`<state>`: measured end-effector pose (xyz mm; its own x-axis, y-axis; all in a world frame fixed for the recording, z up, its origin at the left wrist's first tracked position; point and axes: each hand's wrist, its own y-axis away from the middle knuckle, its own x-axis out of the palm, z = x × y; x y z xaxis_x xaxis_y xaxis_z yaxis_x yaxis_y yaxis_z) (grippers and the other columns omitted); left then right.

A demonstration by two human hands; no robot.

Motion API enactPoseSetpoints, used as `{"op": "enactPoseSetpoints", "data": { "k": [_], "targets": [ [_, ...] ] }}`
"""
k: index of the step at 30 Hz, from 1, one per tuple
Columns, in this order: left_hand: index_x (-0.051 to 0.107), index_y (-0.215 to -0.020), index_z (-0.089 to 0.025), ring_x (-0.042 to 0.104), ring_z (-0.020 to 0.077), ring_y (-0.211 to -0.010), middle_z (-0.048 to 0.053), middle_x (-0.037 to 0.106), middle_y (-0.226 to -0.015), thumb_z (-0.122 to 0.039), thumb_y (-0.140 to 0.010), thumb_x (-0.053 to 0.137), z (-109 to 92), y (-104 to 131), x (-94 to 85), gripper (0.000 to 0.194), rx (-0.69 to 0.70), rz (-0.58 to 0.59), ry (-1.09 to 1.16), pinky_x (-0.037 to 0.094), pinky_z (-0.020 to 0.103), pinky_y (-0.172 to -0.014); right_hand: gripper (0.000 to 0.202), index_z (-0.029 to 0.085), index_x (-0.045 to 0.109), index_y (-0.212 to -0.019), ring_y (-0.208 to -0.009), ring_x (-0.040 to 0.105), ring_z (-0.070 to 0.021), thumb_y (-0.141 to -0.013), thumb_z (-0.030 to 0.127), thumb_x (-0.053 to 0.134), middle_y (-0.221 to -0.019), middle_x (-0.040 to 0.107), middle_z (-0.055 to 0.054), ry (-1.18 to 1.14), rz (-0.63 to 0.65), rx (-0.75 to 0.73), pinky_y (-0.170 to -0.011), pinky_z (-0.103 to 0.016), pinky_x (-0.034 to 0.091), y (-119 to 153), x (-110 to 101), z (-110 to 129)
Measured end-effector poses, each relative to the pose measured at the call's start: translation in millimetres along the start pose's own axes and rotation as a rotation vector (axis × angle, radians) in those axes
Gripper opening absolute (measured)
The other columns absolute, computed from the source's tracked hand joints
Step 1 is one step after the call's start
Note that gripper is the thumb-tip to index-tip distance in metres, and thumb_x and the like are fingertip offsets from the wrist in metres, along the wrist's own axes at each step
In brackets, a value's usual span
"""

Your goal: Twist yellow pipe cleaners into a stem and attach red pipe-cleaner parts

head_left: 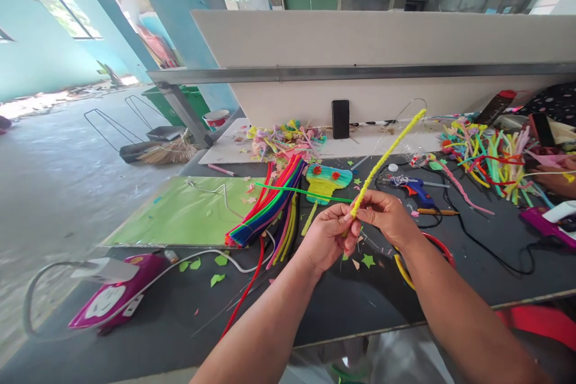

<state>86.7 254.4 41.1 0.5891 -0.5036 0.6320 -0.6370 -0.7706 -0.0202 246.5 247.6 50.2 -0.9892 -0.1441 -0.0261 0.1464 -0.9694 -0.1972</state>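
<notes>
A yellow fuzzy stem (387,159) slants up and to the right from my fingers, its top end free above the table. My left hand (327,237) pinches its lower end from the left. Close against it, my right hand (387,215) grips the same end between thumb and fingers. Behind my hands lies a blue and yellow fuzzy piece (328,183) with red flower shapes. A bundle of coloured stems (270,207) is left of it, and a green stem (306,192) runs across toward my hands.
A green sheet (175,210) and a purple pouch (121,291) lie at the left. A black phone (341,119) leans on the white board. Right are a blue glue gun (419,192), cables, a heap of stems (488,153) and another person's hand (554,174).
</notes>
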Motion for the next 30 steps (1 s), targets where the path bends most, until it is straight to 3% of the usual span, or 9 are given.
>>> {"op": "enactPoseSetpoints", "data": {
  "k": [8, 15, 23, 30],
  "targets": [
    [0.049, -0.079, -0.016, 0.045, 0.0062, -0.037, -0.002, 0.057, -0.06, -0.031, -0.077, 0.066, 0, 0, 2.4, 0.023, 0.036, 0.001, -0.034, 0.038, 0.017, -0.033, 0.015, 0.021, 0.065, -0.08, -0.072, 0.052, -0.0165, -0.078, 0.036, 0.064, -0.073, 0.056, -0.001, 0.214, -0.072, -0.148, -0.071, -0.03, 0.044, 2, 2, 1],
    [0.047, -0.08, -0.018, 0.049, 0.0083, -0.038, -0.003, 0.058, -0.059, -0.035, -0.079, 0.064, 6, 1, 3.9, 0.024, 0.133, -0.087, -0.116, 0.039, 0.018, -0.033, 0.004, 0.022, 0.06, -0.076, -0.072, 0.052, -0.0162, -0.079, 0.024, 0.059, -0.074, 0.056, -0.001, 0.36, -0.187, -0.281, -0.072, -0.029, 0.043, 2, 11, -2],
    [0.048, -0.075, -0.018, 0.049, 0.0074, -0.039, -0.005, 0.056, -0.056, -0.036, -0.079, 0.064, 13, 2, 4.3, 0.024, 0.27, -0.256, -0.4, 0.039, 0.018, -0.036, 0.003, 0.022, 0.06, -0.079, -0.072, 0.052, -0.0161, -0.076, 0.022, 0.058, -0.075, 0.057, -0.001, 0.219, -0.216, -0.22, -0.069, -0.028, 0.044, 2, 18, -13],
    [0.052, -0.078, -0.019, 0.049, 0.0082, -0.042, -0.005, 0.052, -0.053, -0.028, -0.084, 0.054, 21, -3, -2.2, 0.01, 0.316, -0.314, -0.668, 0.038, 0.019, -0.041, 0.005, 0.022, 0.057, -0.078, -0.065, 0.052, -0.0152, -0.074, 0.024, 0.056, -0.072, 0.056, 0.0, 0.102, -0.298, -0.109, -0.062, -0.027, 0.044, 0, 24, -24]
  ]
}}
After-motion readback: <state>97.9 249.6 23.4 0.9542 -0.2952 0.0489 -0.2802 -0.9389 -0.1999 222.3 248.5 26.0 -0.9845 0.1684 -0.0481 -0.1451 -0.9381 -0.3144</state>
